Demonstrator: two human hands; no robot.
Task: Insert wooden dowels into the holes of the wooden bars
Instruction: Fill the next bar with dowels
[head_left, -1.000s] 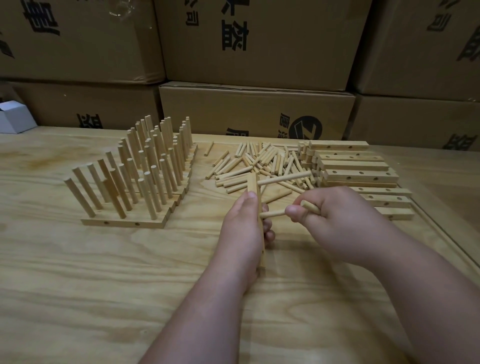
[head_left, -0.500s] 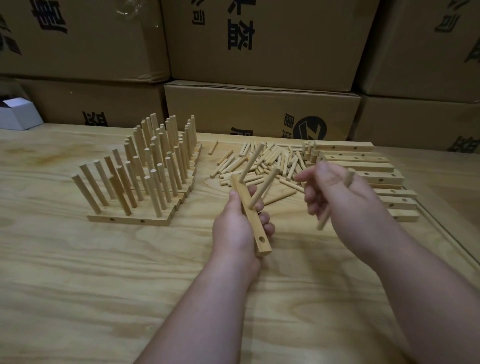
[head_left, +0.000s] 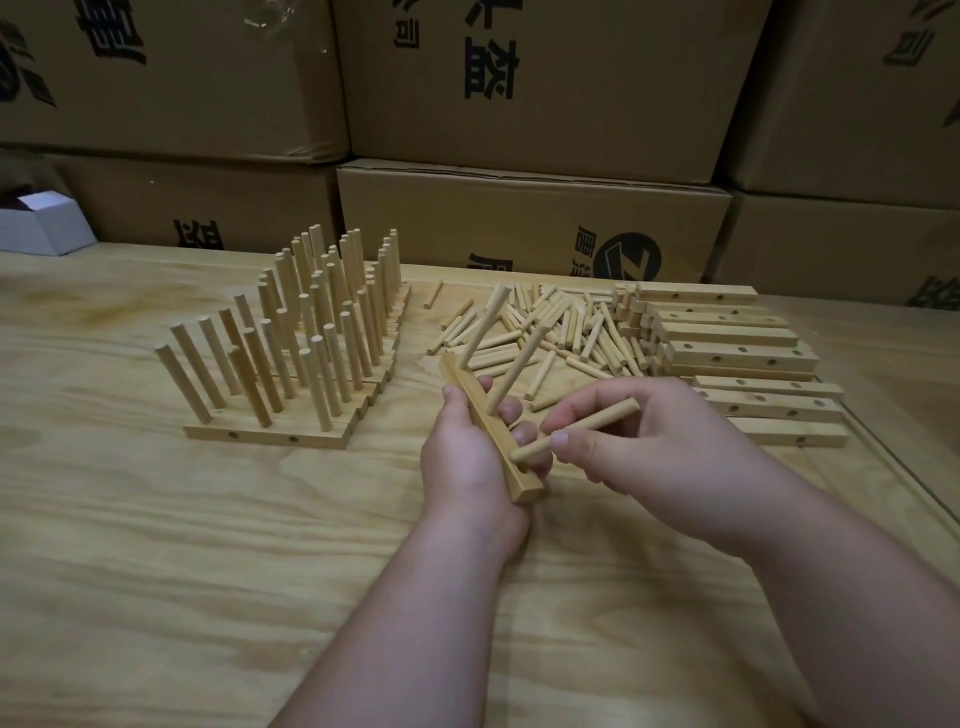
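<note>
Two dowels seated in bar (head_left: 488, 431) | left hand (head_left: 467, 457) wraps bar | right hand (head_left: 639, 441) pinches light, stiff third dowel (head_left: 574, 429) mid-shaft

dowels (head_left: 566, 332) pale tan | table (head_left: 156, 571) light wood-grain | boxes (head_left: 535, 83) brown w/ black print

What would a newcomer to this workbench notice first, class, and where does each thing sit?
Centre stage, the left hand grips a wooden bar with two dowels already standing in it, while the right hand pinches a third dowel beside it. To the left stand finished bars bristling with upright dowels; behind the hands lies a loose dowel pile.
</note>
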